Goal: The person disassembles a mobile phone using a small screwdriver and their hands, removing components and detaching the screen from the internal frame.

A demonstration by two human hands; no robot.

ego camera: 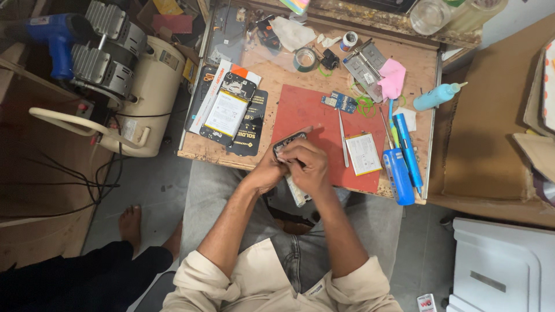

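A red mat (pixel 309 112) is seen on the worn brown desk (pixel 416 69), with a pink cloth (pixel 393 78), a light blue bottle (pixel 435 97) and a bright blue tool (pixel 399 176) around it. A cream machine (pixel 153 86) is topped by a dark blue drill (pixel 55 37). Grey trousers (pixel 214 196) and a beige shirt (pixel 254 286) are worn.
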